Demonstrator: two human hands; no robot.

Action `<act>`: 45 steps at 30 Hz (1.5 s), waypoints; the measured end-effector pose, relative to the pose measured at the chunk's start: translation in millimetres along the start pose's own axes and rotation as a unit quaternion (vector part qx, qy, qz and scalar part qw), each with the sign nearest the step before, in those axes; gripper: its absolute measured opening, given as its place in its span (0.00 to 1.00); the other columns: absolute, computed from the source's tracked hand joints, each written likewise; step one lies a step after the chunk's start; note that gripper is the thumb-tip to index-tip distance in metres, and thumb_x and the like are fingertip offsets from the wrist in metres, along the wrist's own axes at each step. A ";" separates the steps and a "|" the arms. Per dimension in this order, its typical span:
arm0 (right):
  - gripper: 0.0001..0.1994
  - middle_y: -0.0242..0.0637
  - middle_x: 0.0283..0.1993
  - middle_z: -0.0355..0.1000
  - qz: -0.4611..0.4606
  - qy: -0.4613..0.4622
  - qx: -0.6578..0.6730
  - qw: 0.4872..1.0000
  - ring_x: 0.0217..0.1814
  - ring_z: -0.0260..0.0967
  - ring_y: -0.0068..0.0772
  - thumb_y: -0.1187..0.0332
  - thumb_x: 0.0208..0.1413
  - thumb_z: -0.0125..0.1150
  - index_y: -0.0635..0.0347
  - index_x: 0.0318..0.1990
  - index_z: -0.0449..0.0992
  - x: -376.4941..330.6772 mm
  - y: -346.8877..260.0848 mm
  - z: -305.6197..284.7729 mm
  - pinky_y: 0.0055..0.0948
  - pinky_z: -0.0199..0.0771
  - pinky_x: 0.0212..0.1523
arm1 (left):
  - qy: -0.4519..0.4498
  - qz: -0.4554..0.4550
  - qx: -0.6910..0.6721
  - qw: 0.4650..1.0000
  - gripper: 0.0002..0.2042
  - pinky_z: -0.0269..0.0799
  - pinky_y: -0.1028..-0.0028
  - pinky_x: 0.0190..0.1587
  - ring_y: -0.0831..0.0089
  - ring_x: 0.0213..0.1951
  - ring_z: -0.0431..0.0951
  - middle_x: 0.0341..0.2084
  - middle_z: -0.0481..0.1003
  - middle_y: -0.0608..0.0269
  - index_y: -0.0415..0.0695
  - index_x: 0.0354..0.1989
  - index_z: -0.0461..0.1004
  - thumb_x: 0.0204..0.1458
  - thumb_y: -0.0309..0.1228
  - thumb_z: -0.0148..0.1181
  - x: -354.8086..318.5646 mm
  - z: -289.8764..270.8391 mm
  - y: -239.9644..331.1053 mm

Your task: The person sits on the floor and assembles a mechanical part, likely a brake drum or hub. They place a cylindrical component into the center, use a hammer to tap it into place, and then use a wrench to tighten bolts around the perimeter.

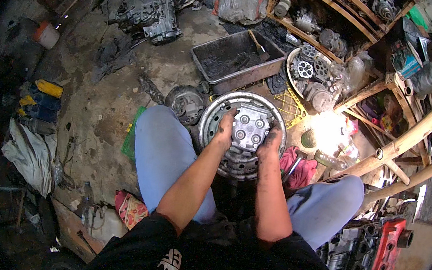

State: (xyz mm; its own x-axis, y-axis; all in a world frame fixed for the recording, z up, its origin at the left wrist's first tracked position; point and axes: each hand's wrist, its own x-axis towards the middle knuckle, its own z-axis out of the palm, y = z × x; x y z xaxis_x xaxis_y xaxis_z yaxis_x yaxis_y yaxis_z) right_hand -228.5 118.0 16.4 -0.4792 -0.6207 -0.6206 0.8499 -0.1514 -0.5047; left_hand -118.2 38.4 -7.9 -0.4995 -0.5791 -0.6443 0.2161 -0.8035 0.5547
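Both grease-blackened hands, left hand [225,128] and right hand [271,143], clamp the grey cast-metal block with round bores [249,128] over the round steel wheel rim [212,121] between the knees, the block whole and not visibly dismantled.

grey metal housing [249,128], upright on steel rim [212,121]

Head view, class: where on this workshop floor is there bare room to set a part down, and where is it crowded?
Bare concrete lies left of the left knee, between the black tray and the yellow-and-blue gloves. Crowded: the steel wheel rim, where both hands hold the grey metal housing; the white bowl of parts and wooden shelves to the right.
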 end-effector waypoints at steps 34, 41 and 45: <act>0.10 0.50 0.47 0.75 -0.448 -0.303 -0.498 0.678 0.51 0.72 0.51 0.72 0.61 0.55 0.68 0.47 0.75 -140.2 137.1 53.2 0.43 0.68 0.56 | 0.117 0.148 0.580 0.792 0.26 0.65 0.54 0.60 0.45 0.55 0.73 0.52 0.74 0.42 0.43 0.54 0.73 0.57 0.51 0.53 -141.4 -202.5 -47.5; 0.11 0.44 0.44 0.77 -0.406 -0.318 -0.573 0.637 0.47 0.74 0.36 0.69 0.63 0.55 0.66 0.46 0.77 -109.0 161.2 37.2 0.32 0.70 0.53 | 0.152 0.151 0.558 0.802 0.32 0.63 0.56 0.62 0.45 0.57 0.70 0.53 0.72 0.41 0.37 0.55 0.72 0.54 0.54 0.54 -104.6 -215.8 -50.6; 0.12 0.42 0.47 0.76 -0.437 -0.256 -0.570 0.647 0.50 0.72 0.32 0.69 0.65 0.54 0.68 0.49 0.76 -102.0 128.5 44.4 0.30 0.68 0.56 | 0.121 0.188 0.498 0.838 0.32 0.65 0.59 0.61 0.46 0.58 0.71 0.54 0.72 0.38 0.34 0.56 0.70 0.54 0.51 0.56 -95.6 -165.4 -18.6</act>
State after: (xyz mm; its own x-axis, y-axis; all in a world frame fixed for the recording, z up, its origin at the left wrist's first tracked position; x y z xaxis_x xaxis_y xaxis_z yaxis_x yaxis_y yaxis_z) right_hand -60.7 127.7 41.5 -0.2848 -0.8986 0.3338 -0.5505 -0.1318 -0.8244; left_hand 64.2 85.9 -43.7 -0.3414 -0.8739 -0.3461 -0.5474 -0.1144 0.8290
